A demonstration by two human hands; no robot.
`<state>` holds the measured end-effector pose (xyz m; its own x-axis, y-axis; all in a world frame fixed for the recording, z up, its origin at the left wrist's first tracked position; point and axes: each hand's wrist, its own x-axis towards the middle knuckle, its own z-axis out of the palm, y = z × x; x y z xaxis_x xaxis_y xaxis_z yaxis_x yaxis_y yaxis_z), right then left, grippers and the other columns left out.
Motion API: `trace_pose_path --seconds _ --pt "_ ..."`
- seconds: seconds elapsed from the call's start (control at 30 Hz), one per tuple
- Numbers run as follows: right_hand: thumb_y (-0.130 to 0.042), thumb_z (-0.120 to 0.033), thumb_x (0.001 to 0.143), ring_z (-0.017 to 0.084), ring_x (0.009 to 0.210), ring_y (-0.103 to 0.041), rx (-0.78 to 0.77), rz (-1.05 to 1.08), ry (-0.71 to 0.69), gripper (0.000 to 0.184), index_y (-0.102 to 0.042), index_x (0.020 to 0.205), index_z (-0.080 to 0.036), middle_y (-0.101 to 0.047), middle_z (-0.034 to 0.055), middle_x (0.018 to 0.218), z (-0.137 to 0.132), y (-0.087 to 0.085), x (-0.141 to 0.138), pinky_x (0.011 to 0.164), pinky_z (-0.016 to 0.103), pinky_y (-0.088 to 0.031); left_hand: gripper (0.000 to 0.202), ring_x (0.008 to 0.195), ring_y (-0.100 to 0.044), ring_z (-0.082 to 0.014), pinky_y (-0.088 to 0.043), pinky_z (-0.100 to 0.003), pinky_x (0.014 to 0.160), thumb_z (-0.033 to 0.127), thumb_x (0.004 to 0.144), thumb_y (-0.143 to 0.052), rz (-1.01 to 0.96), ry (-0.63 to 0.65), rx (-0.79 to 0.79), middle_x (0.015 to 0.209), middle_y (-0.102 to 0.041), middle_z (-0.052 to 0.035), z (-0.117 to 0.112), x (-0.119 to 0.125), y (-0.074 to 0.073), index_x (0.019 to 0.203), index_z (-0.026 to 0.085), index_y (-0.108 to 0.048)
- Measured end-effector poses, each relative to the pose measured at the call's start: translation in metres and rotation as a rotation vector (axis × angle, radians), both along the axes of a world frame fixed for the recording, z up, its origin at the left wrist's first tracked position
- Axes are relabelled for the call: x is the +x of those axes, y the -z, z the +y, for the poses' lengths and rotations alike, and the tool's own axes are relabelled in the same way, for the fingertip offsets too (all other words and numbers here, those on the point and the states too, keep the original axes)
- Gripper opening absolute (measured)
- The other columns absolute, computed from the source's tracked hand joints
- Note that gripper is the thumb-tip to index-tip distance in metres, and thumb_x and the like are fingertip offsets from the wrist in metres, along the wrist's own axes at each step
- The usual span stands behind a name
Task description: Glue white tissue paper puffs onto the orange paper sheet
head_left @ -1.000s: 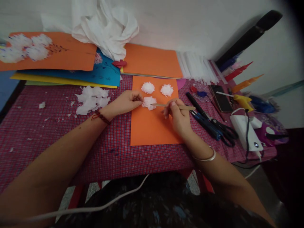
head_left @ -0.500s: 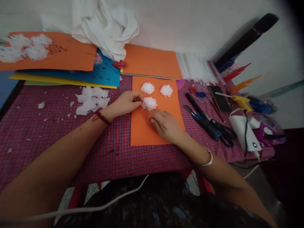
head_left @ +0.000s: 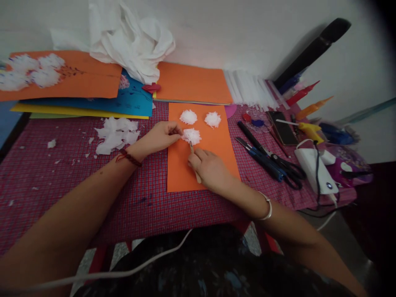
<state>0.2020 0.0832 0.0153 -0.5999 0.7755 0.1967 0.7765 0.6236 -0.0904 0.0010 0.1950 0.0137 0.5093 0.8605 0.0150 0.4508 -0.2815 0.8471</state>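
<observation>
An orange sheet [head_left: 216, 144] lies on the checked tablecloth with three white tissue flowers on it. My left hand [head_left: 162, 135] is closed in a pinch on the left edge of the nearest tissue flower [head_left: 192, 135]. My right hand [head_left: 208, 168] rests on the sheet just below that flower, fingers closed round a thin wooden stick [head_left: 194, 163] whose tip touches the flower's lower edge. The two other flowers [head_left: 188, 116] [head_left: 213, 119] sit farther back on the sheet, untouched.
Pens, scissors [head_left: 278, 163], a phone [head_left: 280, 128], a glue gun [head_left: 309, 130] and a white power bank [head_left: 312, 169] crowd the right side. Tissue scraps [head_left: 116, 133] lie at left. Orange [head_left: 62, 76], blue and yellow sheets and crumpled white tissue [head_left: 130, 39] sit along the back wall.
My right hand came in from the right of the flower to just below it; the stick, pointing sideways at first, now points up at the flower. My left hand kept its pinch.
</observation>
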Motion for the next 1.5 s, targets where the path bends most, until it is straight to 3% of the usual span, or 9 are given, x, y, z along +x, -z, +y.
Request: trace_pose_path --seconds 0.13,0.27,0.37,0.63,0.8,0.93,1.07,1.23,1.5 --pt "-0.038 -0.029 0.104 0.017 0.07 -0.054 -0.089 0.478 -0.009 0.028 -0.06 0.09 -0.019 -0.062 0.0059 0.08 0.002 -0.005 0.011 0.066 0.034 -0.044 0.012 0.073 -0.062 -0.0145 -0.046 -0.027 0.067 0.02 0.078 -0.058 0.017 -0.02 -0.011 0.083 -0.071 -0.0044 0.0 0.0 0.0 0.086 0.017 -0.066" --pt "-0.042 -0.049 0.103 0.012 0.056 -0.052 -0.273 1.119 0.191 0.031 -0.055 0.089 -0.024 -0.054 -0.0031 0.065 0.01 -0.01 0.021 0.061 0.03 -0.049 0.012 0.071 -0.061 -0.0144 -0.045 -0.027 0.065 0.021 0.079 -0.057 0.003 -0.008 -0.016 0.079 -0.069 -0.003 -0.001 0.0 -0.001 0.086 0.017 -0.066" --pt "-0.047 -0.06 0.098 0.01 0.048 -0.045 -0.337 1.332 0.301 0.036 -0.051 0.086 -0.026 -0.047 -0.0065 0.058 0.024 -0.009 0.029 0.057 0.03 -0.05 0.009 0.067 -0.058 -0.0138 -0.042 -0.026 0.06 0.022 0.079 -0.058 -0.003 -0.011 -0.028 0.076 -0.067 -0.0016 0.0 0.0 -0.001 0.084 0.018 -0.065" --pt "-0.049 -0.065 0.095 0.009 0.042 -0.039 -0.374 1.401 0.369 0.04 -0.051 0.085 -0.026 -0.043 -0.0082 0.052 0.041 -0.008 0.045 0.053 0.03 -0.05 0.021 0.066 -0.055 -0.0137 -0.043 -0.028 0.063 0.033 0.09 -0.056 -0.028 -0.045 0.028 0.071 -0.061 -0.0013 -0.003 -0.001 0.0 0.077 0.019 -0.062" --pt "-0.053 -0.065 0.094 0.009 0.047 -0.047 -0.474 1.381 0.259 0.041 -0.052 0.086 -0.025 -0.051 -0.0061 0.057 0.031 -0.012 0.037 0.049 0.028 -0.046 0.026 0.081 -0.058 -0.016 -0.047 -0.03 0.074 0.037 0.085 -0.069 -0.043 0.014 0.28 0.098 -0.064 -0.0047 -0.023 0.015 -0.016 0.105 0.019 -0.069" --pt "-0.053 -0.068 0.093 0.01 0.049 -0.049 -0.482 1.383 0.228 0.043 -0.051 0.087 -0.026 -0.053 -0.0055 0.06 0.026 -0.018 0.034 0.052 0.028 -0.048 0.018 0.076 -0.056 -0.016 -0.044 -0.032 0.072 0.026 0.09 -0.06 0.065 0.042 0.378 0.081 -0.059 -0.0028 -0.028 0.021 -0.03 0.073 0.019 -0.064" --pt "-0.053 -0.065 0.093 0.008 0.044 -0.043 -0.377 1.554 0.313 0.04 -0.051 0.085 -0.025 -0.047 -0.0079 0.055 0.035 -0.024 0.045 0.053 0.028 -0.051 0.023 0.072 -0.052 -0.0151 -0.042 -0.032 0.07 0.026 0.09 -0.061 0.055 -0.216 0.361 0.071 -0.057 -0.0007 -0.011 0.002 -0.03 0.068 0.019 -0.058" --pt "-0.063 -0.062 0.087 0.007 0.042 -0.04 -0.468 1.612 0.337 0.04 -0.053 0.082 -0.024 -0.049 -0.0083 0.052 0.049 -0.021 0.056 0.051 0.025 -0.051 0.034 0.058 -0.048 -0.0121 -0.037 -0.028 0.055 0.038 0.097 -0.051 -0.112 -0.457 0.12 0.067 -0.059 -0.0017 0.012 -0.022 -0.017 0.076 0.019 -0.069" --pt "-0.059 -0.07 0.089 0.008 0.047 -0.047 -0.57 1.481 0.236 0.045 -0.054 0.086 -0.025 -0.055 -0.006 0.059 0.035 -0.021 0.041 0.051 0.024 -0.047 0.024 0.078 -0.06 -0.0148 -0.047 -0.028 0.069 0.034 0.078 -0.071 -0.075 0.013 0.191 0.098 -0.07 -0.0057 -0.019 0.012 -0.027 0.097 0.019 -0.072"
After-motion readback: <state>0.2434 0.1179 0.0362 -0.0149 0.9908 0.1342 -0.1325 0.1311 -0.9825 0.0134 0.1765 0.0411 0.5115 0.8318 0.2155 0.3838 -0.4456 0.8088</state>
